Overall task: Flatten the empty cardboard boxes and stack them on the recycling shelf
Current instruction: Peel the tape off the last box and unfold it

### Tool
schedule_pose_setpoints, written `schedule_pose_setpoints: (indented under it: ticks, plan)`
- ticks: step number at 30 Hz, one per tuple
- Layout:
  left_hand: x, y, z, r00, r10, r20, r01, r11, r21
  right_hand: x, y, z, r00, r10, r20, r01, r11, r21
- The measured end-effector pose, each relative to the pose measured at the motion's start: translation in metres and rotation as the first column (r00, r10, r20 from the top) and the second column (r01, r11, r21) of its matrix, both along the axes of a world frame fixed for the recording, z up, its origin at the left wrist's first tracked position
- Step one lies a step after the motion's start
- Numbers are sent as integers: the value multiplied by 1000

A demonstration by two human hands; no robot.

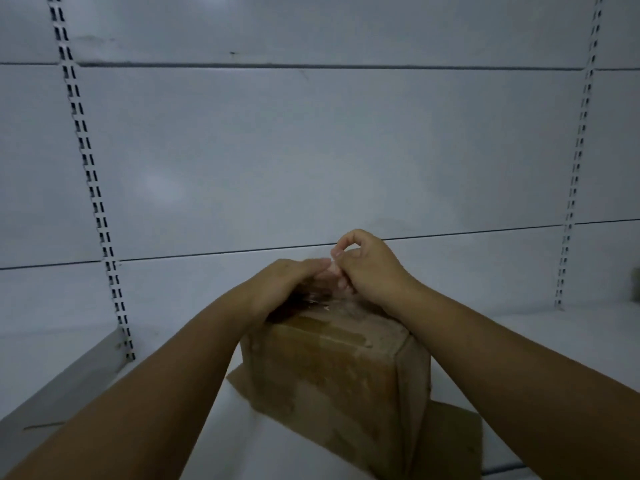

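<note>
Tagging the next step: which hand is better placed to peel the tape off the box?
Right. The right hand pinches what looks like clear tape above the box; the left hand lies flat on the box, steadying it.

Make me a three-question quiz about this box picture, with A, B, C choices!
1. Where does the box stand? A on flat cardboard; B on a chair; C in a bin.
2. What colour is the back wall? A red; B whitish; C green.
3. How is the box? A squashed flat; B standing upright; C torn in pieces.
Answers: 1 A, flat cardboard pokes out beneath it. 2 B, the panels look pale. 3 B, its sides stand tall; the left hand rests on its top, the right hand pinches tape.
</note>
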State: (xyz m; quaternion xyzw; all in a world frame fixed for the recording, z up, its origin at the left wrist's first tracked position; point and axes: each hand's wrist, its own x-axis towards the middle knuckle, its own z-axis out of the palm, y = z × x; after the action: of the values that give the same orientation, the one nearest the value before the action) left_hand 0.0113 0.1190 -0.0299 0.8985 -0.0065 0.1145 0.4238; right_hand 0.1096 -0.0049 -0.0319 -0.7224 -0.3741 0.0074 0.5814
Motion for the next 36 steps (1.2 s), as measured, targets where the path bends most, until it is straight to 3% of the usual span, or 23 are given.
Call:
schedule_pose_setpoints:
  ticks: [3, 5, 6, 8, 10, 12, 13, 15, 17, 19, 21, 25, 28, 31, 34, 36]
  plan:
    - [6, -6, -4, 999, -14, -29, 19, 984, 180, -1, -4, -2, 998, -28, 63, 26, 999, 43]
    - [10, -6, -6, 1000, -9, -10, 11, 990, 143, -7, -12, 5, 995, -48, 88, 43, 998, 52]
    - [10, -4, -7, 1000, -5, 2, 5, 995, 99, -11, -18, 8, 989, -68, 133, 71, 997, -17]
    - [10, 3, -9, 999, 22, 41, -23, 999, 29, -19, -30, 6, 975, -43, 218, 114, 940, -323]
    - [10, 2, -12, 991, 82, 107, -76, 996, -56, -32, -40, -6, 966, 59, 253, 120, 763, -636]
    - [11, 4, -9, 968, 197, 154, -146, 946, -288, -40, -45, -13, 957, 125, 261, 124, 639, -759]
    - [10, 9, -4, 958, 248, 142, -144, 848, -511, -41, -47, -12, 958, 143, 249, 110, 619, -778]
    - [0, 32, 7, 943, 306, 130, -40, 491, -870, -38, -49, -5, 959, 194, 207, 60, 574, -817]
    - [-15, 61, 10, 918, 359, 169, 102, 200, -975, -32, -53, 3, 946, 272, 177, 17, 505, -863]
    - [-31, 82, 1, 888, 434, 155, 109, 130, -986, -23, -58, 11, 947, 300, 112, -48, 481, -875]
    - [-42, 95, -20, 876, 469, 110, 19, 196, -981, -14, -61, 20, 956, 291, 37, -112, 480, -870]
    - [-59, 100, -69, 934, 356, 32, -140, 448, -883, -3, -58, 25, 954, 294, -53, -192, 471, -861]
    - [-63, 89, -92, 981, 192, 3, -125, 652, -748, -1, -54, 9, 962, 265, 68, -86, 526, -846]
    - [-65, 74, -107, 999, 36, -38, -50, 880, -473, -2, -54, -3, 966, 202, 163, 5, 612, -791]
    - [-70, 65, -124, 998, 65, 18, -54, 931, -361, -3, -55, -5, 968, 168, 189, 37, 647, -762]
    - [-74, 68, -127, 969, 213, 123, -146, 900, -410, -3, -55, -6, 966, 168, 195, 34, 667, -745]
